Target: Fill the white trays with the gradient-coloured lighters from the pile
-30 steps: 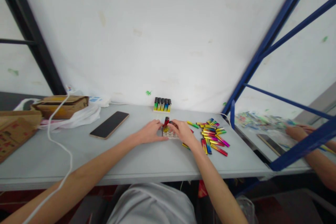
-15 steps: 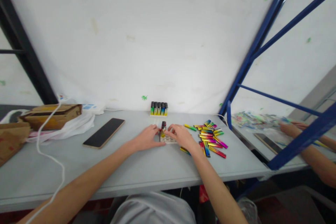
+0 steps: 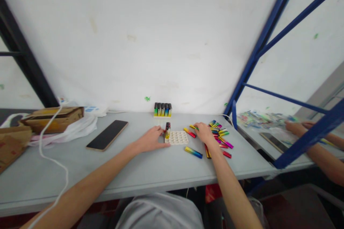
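Note:
My left hand (image 3: 151,139) lies on the grey table (image 3: 150,168), fingers stretched against the left edge of a white grid tray (image 3: 179,138). One lighter (image 3: 167,130) stands upright in the tray's left corner. My right hand (image 3: 204,132) rests palm down on the near edge of a pile of coloured lighters (image 3: 220,136); its fingertips are hidden among them. Two loose lighters lie apart from the pile: a blue-yellow one (image 3: 193,152) in front of the tray and a red one (image 3: 189,132) beside it.
A filled row of lighters (image 3: 162,109) stands by the wall. A dark phone (image 3: 107,135), plastic bag (image 3: 72,127), cardboard box (image 3: 52,117) and white cable (image 3: 53,161) lie left. A blue frame (image 3: 256,57) rises right; beyond it another person's hand (image 3: 295,127) works.
My right hand left the tray and moved right onto the lighter pile. The lighter now stands alone in the tray. My left hand stayed at the tray's left edge.

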The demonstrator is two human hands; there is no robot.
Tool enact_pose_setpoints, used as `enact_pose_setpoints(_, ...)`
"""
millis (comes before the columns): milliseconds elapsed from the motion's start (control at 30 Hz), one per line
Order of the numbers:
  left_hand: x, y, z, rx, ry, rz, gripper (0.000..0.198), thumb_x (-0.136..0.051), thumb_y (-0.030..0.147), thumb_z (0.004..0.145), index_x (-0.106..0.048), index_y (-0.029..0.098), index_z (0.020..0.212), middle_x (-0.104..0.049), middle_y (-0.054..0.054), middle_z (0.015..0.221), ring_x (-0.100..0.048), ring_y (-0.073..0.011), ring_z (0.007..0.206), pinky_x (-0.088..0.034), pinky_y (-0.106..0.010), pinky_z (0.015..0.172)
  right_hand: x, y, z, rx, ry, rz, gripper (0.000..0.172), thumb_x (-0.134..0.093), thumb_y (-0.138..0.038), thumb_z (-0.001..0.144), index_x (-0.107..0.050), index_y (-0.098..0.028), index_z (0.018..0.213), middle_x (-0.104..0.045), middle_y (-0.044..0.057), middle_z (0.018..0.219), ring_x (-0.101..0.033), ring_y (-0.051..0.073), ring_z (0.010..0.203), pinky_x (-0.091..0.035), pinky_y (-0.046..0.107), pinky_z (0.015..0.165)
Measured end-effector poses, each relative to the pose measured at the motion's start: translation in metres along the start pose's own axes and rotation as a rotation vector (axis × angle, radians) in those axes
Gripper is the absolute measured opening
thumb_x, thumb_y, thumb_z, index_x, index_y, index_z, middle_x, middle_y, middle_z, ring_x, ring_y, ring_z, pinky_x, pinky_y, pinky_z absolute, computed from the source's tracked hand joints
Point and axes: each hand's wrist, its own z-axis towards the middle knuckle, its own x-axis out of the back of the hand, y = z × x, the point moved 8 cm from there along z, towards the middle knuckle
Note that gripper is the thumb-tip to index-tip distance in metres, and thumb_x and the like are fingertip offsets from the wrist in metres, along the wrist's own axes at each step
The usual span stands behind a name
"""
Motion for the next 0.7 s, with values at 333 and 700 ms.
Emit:
enact_pose_setpoints(333, 0.000, -0.001, 0.000, -0.008, 0.019, 0.001, 0.064, -0.074, 0.073, 0.083, -0.074, 0.016, 0.112, -0.072, -0.015, 0.109, -0.070, -0.0329, 0.101, -0.055, -0.040, 0.094, 0.023, -0.012, 0.001, 0.020, 0.256, 0.880, 0.042, -0.072, -0.055, 0.088, -0.077, -0.021, 0.111, -0.060, -0.003, 0.064, -0.049, 0.017, 0.055, -0.043, 0.030, 0.059)
enact_pose_setpoints(700, 0.000, -0.001, -0.001, -0.003, 0.031, -0.028, 0.062, -0.075, 0.073, 0.082, -0.074, 0.017, 0.108, -0.072, -0.014, 0.106, -0.069, -0.0340, 0.100, -0.055, -0.041, 0.092, 0.018, -0.098, -0.025, 0.051, -0.101, 1.642, 0.056, -0.082, -0.075, 0.076, -0.066, -0.024, 0.094, -0.060, -0.003, 0.074, -0.054, 0.014, 0.062, -0.048, 0.027, 0.059)
